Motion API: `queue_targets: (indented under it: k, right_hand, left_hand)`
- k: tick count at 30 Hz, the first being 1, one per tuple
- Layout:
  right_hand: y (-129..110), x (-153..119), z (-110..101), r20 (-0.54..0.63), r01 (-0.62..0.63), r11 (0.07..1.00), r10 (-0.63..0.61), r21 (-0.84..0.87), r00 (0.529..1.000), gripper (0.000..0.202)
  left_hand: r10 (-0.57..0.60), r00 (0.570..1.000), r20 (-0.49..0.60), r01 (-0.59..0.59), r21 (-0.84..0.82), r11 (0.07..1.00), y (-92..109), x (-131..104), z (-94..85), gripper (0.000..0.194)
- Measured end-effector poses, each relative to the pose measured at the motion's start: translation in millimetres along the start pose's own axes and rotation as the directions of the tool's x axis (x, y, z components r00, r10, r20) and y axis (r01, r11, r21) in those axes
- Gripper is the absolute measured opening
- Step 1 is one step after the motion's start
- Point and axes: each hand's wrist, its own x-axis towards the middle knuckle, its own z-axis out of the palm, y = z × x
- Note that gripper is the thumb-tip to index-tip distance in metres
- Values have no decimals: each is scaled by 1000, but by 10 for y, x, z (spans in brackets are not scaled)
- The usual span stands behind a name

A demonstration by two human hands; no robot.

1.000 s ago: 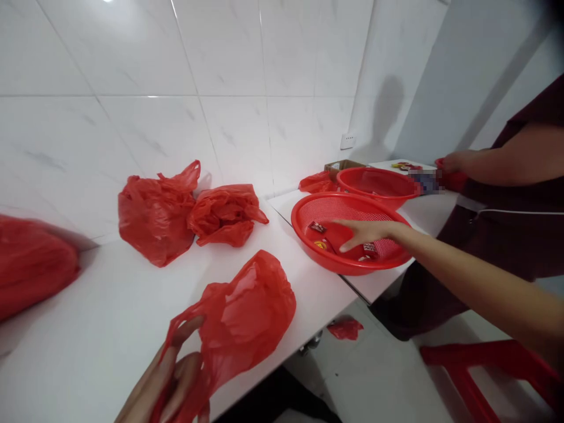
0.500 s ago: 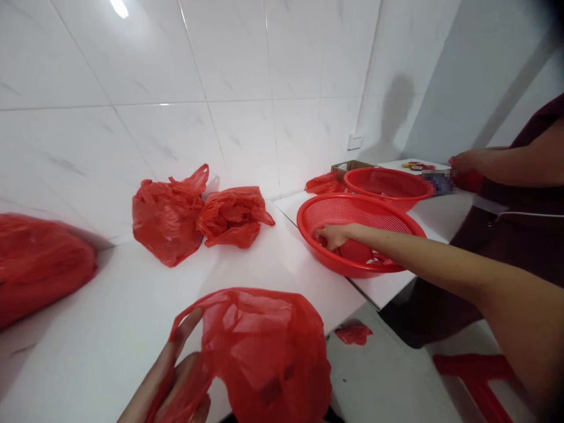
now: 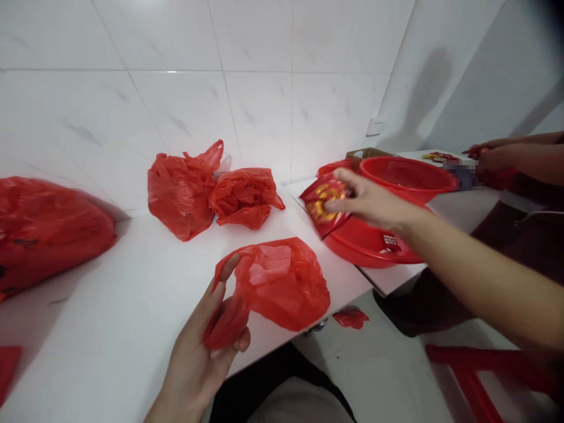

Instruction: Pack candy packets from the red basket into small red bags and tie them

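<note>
My left hand (image 3: 207, 335) has its fingers hooked through the handle of a thin red plastic bag (image 3: 286, 288), whose mouth gapes toward the right near the table's front edge. In my right hand (image 3: 365, 202) is a red packet with gold print (image 3: 326, 202), pinched between thumb and fingers and slightly blurred. The packet is above the left rim of the near red plastic basket (image 3: 352, 249), apart from the bag. Inside that basket, a small white-patterned piece (image 3: 390, 242) shows; my forearm hides part of the rim.
Two bunched red bags (image 3: 183, 194) stand by the tiled wall, and a large filled red bag (image 3: 53, 229) lies at left. Behind the near basket is a second red basket (image 3: 405, 170). Another person's hands (image 3: 493, 153) work at far right. A red stool (image 3: 476, 358) is below.
My right hand has come up out of the near basket with the red packet. The bag in my left hand has moved up and now looks flatter. The camera view has shifted.
</note>
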Motion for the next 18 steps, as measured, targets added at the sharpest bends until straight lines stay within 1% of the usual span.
queue_targets:
  k: [1,2,3,4,5,6,7,8,9,10,11,12,13,14,15,16,17,18]
  right_hand:
    - [-75,-75,251,89,50,993,-60,103,994,40]
    - [-104,-128,532,222,59,984,-97,170,970,40]
    - [-92,-156,819,277,56,977,-112,203,954,40]
    - [-50,-159,1085,256,63,978,-114,198,960,40]
    - [6,-144,1306,217,63,983,-100,171,971,37]
    - [58,-117,1460,278,70,992,-96,103,956,36]
    - [92,-84,1532,314,114,993,-120,37,942,35]
    - [102,-52,1517,349,166,986,-153,-9,925,33]
    - [90,-23,1417,381,219,975,-194,-24,904,30]
    - [68,4,1242,389,254,967,-230,-10,892,27]
    - [50,28,1009,363,261,965,-248,14,898,25]
    - [55,51,739,350,231,972,-228,33,909,27]
    - [96,70,455,297,170,985,-160,-8,941,33]
    - [179,83,179,197,98,988,-73,-122,978,38]
    - [303,85,-70,111,-2,952,38,-305,993,41]
    - [458,73,-277,-12,-148,861,163,-487,987,46]
    - [628,48,-432,-70,-238,805,239,-543,968,54]
    - [797,13,-533,-108,-291,767,281,-572,954,58]
  left_hand:
    - [9,1000,-2,-9,15,1000,-5,-15,55,58]
    - [12,1000,-6,-12,20,1000,-12,-36,107,59]
    - [11,1000,-15,-11,19,1000,-22,-63,152,60]
    - [7,1000,-28,-6,14,1000,-31,-94,186,62]
    - [2,999,-42,-1,14,1000,-39,-125,205,64]
    - [-5,998,-59,6,19,1000,-43,-154,208,65]
    - [-11,997,-77,13,29,1000,-42,-178,194,67]
    - [-17,995,-97,20,37,999,-36,-194,162,68]
    - [-20,993,-120,25,41,999,-24,-201,114,69]
    - [-20,990,-141,25,38,999,-7,-199,54,69]
    - [-16,987,-158,21,29,999,14,-191,-15,68]
    - [-12,985,-172,15,19,1000,34,-177,-85,68]
    - [-10,983,-183,12,11,1000,53,-160,-152,66]
    - [-14,982,-187,14,3,1000,67,-143,-211,64]
    - [-19,982,-188,19,-3,1000,75,-129,-258,62]
    - [-22,982,-188,21,-7,1000,78,-119,-290,59]
    - [-21,982,-187,19,-12,1000,75,-114,-308,57]
    - [-17,983,-184,14,-18,1000,67,-112,-313,55]
